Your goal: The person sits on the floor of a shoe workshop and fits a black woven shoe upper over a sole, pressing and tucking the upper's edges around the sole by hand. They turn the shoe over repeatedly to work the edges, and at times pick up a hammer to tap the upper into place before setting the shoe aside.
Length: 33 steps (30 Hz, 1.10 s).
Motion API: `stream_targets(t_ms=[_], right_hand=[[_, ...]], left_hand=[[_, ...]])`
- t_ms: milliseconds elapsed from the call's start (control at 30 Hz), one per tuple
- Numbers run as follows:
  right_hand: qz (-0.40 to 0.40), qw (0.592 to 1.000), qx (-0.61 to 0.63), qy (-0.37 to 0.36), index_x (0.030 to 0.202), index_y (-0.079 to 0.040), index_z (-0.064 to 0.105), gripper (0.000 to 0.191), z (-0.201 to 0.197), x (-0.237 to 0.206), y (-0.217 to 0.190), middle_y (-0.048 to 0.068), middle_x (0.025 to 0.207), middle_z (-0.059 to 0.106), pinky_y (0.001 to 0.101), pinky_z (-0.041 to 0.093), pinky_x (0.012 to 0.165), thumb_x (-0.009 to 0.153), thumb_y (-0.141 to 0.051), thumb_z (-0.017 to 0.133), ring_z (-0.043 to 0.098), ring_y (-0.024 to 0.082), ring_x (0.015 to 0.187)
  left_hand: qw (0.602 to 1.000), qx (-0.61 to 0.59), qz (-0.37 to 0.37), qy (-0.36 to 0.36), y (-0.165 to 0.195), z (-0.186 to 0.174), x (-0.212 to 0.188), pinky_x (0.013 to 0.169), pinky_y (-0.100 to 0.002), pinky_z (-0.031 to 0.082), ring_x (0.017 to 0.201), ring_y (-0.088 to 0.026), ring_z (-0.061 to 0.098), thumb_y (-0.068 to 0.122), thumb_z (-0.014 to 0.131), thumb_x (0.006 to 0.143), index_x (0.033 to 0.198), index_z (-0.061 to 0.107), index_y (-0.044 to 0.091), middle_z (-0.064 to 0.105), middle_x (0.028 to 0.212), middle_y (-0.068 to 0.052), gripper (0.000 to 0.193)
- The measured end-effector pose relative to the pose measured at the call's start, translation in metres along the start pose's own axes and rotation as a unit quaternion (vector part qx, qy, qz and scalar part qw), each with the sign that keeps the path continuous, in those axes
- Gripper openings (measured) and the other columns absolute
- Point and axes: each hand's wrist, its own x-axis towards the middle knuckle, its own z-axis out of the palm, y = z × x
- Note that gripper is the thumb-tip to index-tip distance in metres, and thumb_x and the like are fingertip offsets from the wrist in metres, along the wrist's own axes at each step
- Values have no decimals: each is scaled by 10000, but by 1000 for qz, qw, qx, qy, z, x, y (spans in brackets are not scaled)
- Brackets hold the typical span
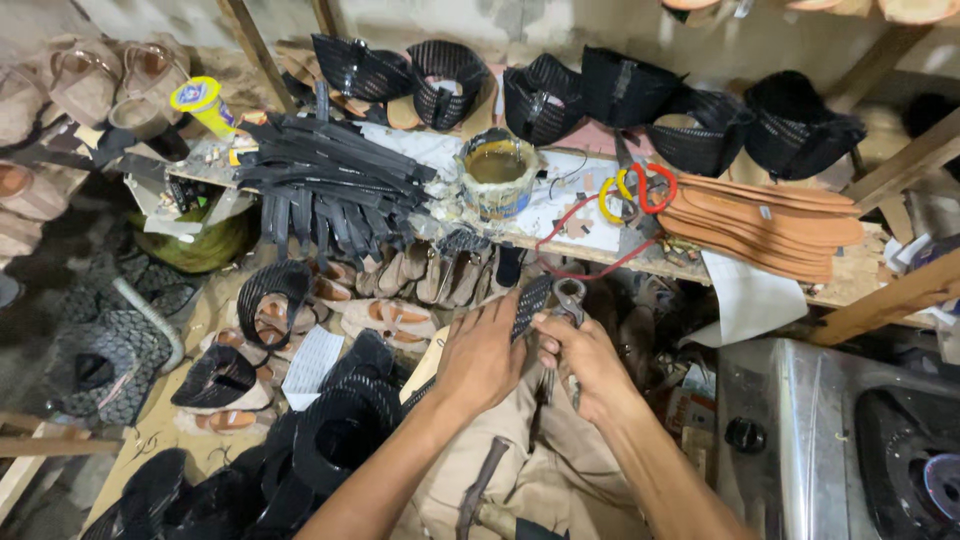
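- Step in hand, as judged: lasting a black woven upper onto a sandal held over the lap. The left hand grips the upper's lower edge, fingers curled tight around it and whatever sits beneath.
- The right hand is closed around the handles of metal pincers; the pincer head stands just beside the upper's top right edge — whether it already bites the material is hard to tell.
- Next move, as judged: it calls for a steady pull with the pincers while the left hand braces the piece, keeping the strap square.
- Location: the upper sits between both hands, below the workbench, above the beige trousers.
- Nearby: glue tin on the bench, a stack of tan insoles to its right, scissors with red and yellow loops between them.
- Hidden or unclear: the sole or last under the left hand is covered; a hammer handle at the lap is cut off by the frame's lower edge; the pincer handles vanish inside the right fist.
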Motion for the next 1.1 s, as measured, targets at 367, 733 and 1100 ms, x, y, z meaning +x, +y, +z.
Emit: stream_targets(t_ms=[367, 733, 1100], right_hand=[[-206, 920, -314, 111, 1098, -34, 740, 268, 12, -20, -2, -31, 741, 591, 258, 432, 608, 963, -255, 670, 501, 76, 668], [-106, 989, -62, 87, 887, -26, 612, 127, 23, -2, 18, 2, 727, 526, 293, 366, 542, 939, -105, 697, 469, 110, 625], [-226, 673, -704, -18, 1163, 3, 610, 293, 12, -22, -41, 196, 1071, 682, 494, 499, 791, 1002, -242, 599, 639, 411, 985]], left_hand=[[976, -148, -143, -64, -20, -17, 10, 1035, -517, 457, 1225, -389, 575, 320, 677, 881, 1374, 501, 80, 628, 1276, -202, 575], [998, 42, -43, -9, 3, 2, 4, 1020, -612, 343, 1186, -416, 551, 177, 666, 827, 1418, 443, 25, 584, 1290, -197, 649], [958, -259, -115, -52, -43, -13, 14, 971, -423, 510, 1151, -369, 674, 260, 723, 850, 1365, 495, 21, 689, 1189, -233, 612]])
